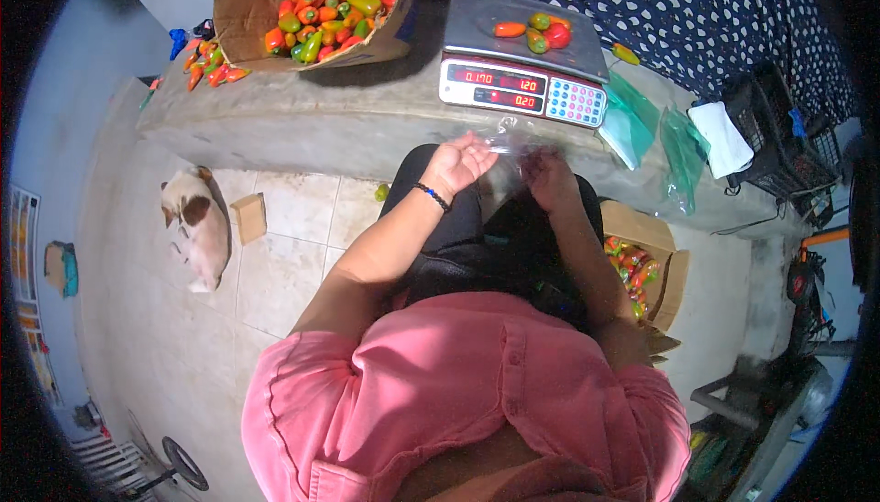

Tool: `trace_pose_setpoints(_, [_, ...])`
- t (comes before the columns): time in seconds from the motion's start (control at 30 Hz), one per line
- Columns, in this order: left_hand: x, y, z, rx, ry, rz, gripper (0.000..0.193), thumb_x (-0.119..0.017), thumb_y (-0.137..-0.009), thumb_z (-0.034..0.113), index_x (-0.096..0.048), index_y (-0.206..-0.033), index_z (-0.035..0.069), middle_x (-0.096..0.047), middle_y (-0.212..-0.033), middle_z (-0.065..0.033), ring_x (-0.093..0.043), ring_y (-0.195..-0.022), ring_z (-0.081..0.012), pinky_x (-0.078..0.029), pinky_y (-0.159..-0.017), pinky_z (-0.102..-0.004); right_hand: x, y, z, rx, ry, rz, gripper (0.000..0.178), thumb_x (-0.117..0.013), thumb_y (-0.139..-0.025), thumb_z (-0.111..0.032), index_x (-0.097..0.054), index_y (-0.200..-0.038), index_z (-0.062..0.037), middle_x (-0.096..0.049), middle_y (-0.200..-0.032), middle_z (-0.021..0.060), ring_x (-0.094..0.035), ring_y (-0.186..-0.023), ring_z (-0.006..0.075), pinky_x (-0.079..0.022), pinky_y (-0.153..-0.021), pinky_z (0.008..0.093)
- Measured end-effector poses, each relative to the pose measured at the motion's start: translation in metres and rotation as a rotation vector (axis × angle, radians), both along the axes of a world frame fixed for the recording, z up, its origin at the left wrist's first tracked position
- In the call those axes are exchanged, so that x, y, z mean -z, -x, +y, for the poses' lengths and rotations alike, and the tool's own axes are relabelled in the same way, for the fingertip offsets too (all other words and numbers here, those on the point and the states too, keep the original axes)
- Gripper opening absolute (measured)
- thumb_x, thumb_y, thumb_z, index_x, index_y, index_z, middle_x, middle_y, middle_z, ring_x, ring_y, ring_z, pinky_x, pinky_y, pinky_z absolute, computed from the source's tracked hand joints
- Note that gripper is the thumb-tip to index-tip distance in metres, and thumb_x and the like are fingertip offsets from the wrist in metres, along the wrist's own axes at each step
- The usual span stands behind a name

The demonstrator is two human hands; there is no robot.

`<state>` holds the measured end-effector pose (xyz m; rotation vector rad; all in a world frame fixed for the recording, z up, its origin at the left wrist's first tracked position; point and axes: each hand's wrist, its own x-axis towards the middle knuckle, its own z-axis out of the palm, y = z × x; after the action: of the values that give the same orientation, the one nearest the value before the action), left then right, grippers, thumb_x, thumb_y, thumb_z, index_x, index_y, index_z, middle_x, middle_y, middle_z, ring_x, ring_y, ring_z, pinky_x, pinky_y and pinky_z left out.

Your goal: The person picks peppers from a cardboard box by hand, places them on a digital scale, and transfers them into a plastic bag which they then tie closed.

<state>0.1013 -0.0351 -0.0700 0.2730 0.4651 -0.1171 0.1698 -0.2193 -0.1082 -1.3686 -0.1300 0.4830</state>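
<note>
A clear plastic bag [510, 142] stretches between my hands, just in front of the scale. My left hand [456, 168], palm up and with a dark beaded bracelet at its wrist, grips one side of the bag's edge. Darker in the shade, my right hand [550, 181] has its fingers closed at the bag's other side. Beyond them stands a digital scale [522, 91] with a lit red display and a keypad. Several small red, orange and green peppers [539, 33] lie on its metal plate.
A tipped cardboard box of peppers [335, 7] lies on the ledge at left, loose peppers [209, 64] beside it. Green plastic bags [683, 158], a white cloth [721, 138] and a black crate [788, 135] are at right. Another pepper box [674, 286] and a dog [195, 227] are on the floor.
</note>
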Motion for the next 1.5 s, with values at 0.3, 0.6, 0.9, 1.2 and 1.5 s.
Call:
trace_pose_setpoints(0.3, [-0.002, 0.01, -0.022, 0.463, -1.227, -0.49, 0.013, -0.061, -0.079, 0.012, -0.055, -0.09, 0.007, -0.049, -0.065, 0.003, -0.047, -0.065, -0.0074, -0.04, -0.064, -0.0229, -0.031, 0.0, -0.01, -0.01, 0.36, -0.435, 0.022, -0.053, -0.084, -0.021, -0.051, -0.098, -0.0034, -0.06, -0.085, 0.0088, -0.059, -0.078, 0.0248, -0.045, -0.073, 0.036])
trace_pose_setpoints(0.6, [0.002, 0.01, -0.013, 0.011, -0.347, -0.272, 0.009, -0.043, -0.086, 0.005, -0.047, -0.09, 0.012, -0.04, -0.059, 0.0013, -0.038, -0.049, -0.0107, -0.039, -0.051, -0.0257, -0.003, 0.005, 0.004, -0.009, 0.822, -0.91, 0.021, -0.051, -0.082, -0.018, -0.05, -0.099, -0.0053, -0.06, -0.081, 0.0105, -0.059, -0.072, 0.0274, -0.047, -0.069, 0.038])
trace_pose_setpoints(0.9, [0.019, 0.005, -0.022, 0.441, -1.328, -0.419, 0.01, -0.052, -0.085, 0.013, -0.056, -0.095, 0.011, -0.055, -0.072, 0.0017, -0.046, -0.057, -0.0056, -0.036, -0.047, -0.0217, 0.009, -0.018, -0.009, -0.191, -0.155, -0.072, 0.016, -0.044, -0.083, -0.01, -0.054, -0.092, -0.002, -0.059, -0.078, 0.0048, -0.056, -0.065, 0.0141, -0.047, -0.059, 0.0304])
trace_pose_setpoints(1.2, [0.012, 0.008, -0.013, 0.223, 0.042, -0.405, 0.009, -0.052, -0.087, 0.015, -0.052, -0.085, 0.006, -0.052, -0.068, -0.0011, -0.045, -0.056, -0.0128, -0.037, -0.051, -0.0261, 0.005, -0.006, 0.001, -0.014, 0.612, -0.557, 0.019, -0.05, -0.083, -0.016, -0.056, -0.098, -0.0055, -0.06, -0.082, 0.0063, -0.058, -0.071, 0.0189, -0.046, -0.065, 0.0322])
trace_pose_setpoints(1.5, [0.026, -0.004, -0.009, 0.116, -1.053, -0.213, 0.012, -0.046, -0.087, 0.011, -0.058, -0.084, 0.006, -0.06, -0.077, -0.0046, -0.054, -0.068, -0.0139, -0.045, -0.061, -0.0267, -0.002, -0.004, -0.013, -0.166, -0.14, -0.036, 0.023, -0.053, -0.08, -0.009, -0.055, -0.102, -0.0107, -0.059, -0.077, 0.0065, -0.053, -0.058, 0.018, -0.041, -0.053, 0.0273])
